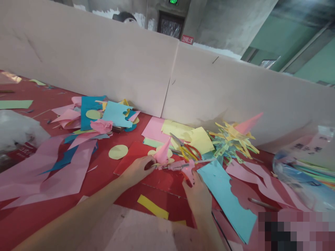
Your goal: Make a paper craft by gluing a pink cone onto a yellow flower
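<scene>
My right hand (pixel 198 192) is wrapped round the grip of a pink hot glue gun (pixel 188 170), with a glue stick jutting from its back. The gun's nozzle points left, at the base of a small pink paper cone (pixel 162 153). Pale yellow paper rounds (pixel 167 152) surround the cone's base. At the cone's left side, my left hand (pixel 141 169) is closed with fingertips pinching the edge of the yellow paper there. Just behind the gun lie scissors (pixel 194 153) with orange and yellow handles. A red board (pixel 167 181) is under the work.
Cut pink and blue paper (pixel 65 160) lies left, near a plastic bag (pixel 18 136). A loose yellow circle (pixel 118 152) is left of the cone. On the right are a fringed paper piece with a pink cone (pixel 247 124), blue paper (pixel 227 198) and a clear bag (pixel 306 174). A white partition (pixel 104 62) stands behind.
</scene>
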Available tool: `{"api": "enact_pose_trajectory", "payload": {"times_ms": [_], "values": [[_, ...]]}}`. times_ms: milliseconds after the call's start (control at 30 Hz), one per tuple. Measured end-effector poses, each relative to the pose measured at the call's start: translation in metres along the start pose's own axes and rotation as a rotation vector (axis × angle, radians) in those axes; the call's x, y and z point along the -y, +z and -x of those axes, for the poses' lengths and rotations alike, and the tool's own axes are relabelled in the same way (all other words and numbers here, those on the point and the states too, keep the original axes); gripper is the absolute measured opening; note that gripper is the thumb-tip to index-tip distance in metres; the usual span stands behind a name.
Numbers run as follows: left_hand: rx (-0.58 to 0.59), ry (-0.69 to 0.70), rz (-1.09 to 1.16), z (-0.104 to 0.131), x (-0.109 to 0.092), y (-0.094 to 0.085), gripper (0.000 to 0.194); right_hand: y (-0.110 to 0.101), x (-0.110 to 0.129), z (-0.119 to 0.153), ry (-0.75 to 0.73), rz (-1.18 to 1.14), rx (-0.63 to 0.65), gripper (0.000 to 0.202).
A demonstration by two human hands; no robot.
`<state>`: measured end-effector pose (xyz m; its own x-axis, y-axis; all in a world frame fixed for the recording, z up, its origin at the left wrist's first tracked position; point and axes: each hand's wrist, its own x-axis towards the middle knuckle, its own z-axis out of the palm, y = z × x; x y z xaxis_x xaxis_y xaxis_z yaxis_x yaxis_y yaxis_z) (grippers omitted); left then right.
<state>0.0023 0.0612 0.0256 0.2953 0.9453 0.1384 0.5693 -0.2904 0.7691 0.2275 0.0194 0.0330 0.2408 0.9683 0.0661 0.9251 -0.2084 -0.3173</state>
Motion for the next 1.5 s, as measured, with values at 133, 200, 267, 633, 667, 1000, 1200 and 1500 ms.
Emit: {"api": "enact_pose_trajectory", "payload": {"times_ms": [133, 200, 267, 633, 667, 1000, 1200, 1500], "values": [[-0.003, 0.004, 0.002, 0.0002, 0.0006, 0.0003, 0.017, -0.0019, -0.0007, -0.0020, 0.033, -0.007, -0.013, 0.044], [-0.008, 0.003, 0.003, -0.0004, 0.0023, 0.0013, 0.016, -0.0031, -0.0012, -0.0029, 0.053, 0.002, -0.009, 0.043], [-0.012, -0.002, 0.002, -0.0010, 0.0041, 0.0022, 0.016, -0.0038, -0.0017, -0.0035, 0.059, 0.006, -0.004, 0.043], [0.002, -0.005, 0.001, 0.0001, 0.0043, 0.0019, 0.017, -0.0001, -0.0038, -0.0043, 0.045, 0.025, -0.016, 0.042], [0.003, -0.006, 0.002, 0.0001, 0.0041, 0.0019, 0.018, 0.0008, -0.0046, -0.0046, 0.041, 0.026, -0.021, 0.042], [-0.003, 0.006, -0.003, -0.0009, 0.0052, 0.0029, 0.015, 0.0025, -0.0045, -0.0051, 0.060, 0.034, -0.037, 0.043], [-0.001, 0.004, 0.015, -0.0004, 0.0051, 0.0027, 0.015, 0.0038, -0.0053, -0.0060, 0.064, 0.031, -0.050, 0.043], [-0.003, 0.005, 0.007, -0.0001, 0.0040, 0.0020, 0.016, 0.0030, -0.0047, -0.0060, 0.068, 0.023, -0.052, 0.044]]}}
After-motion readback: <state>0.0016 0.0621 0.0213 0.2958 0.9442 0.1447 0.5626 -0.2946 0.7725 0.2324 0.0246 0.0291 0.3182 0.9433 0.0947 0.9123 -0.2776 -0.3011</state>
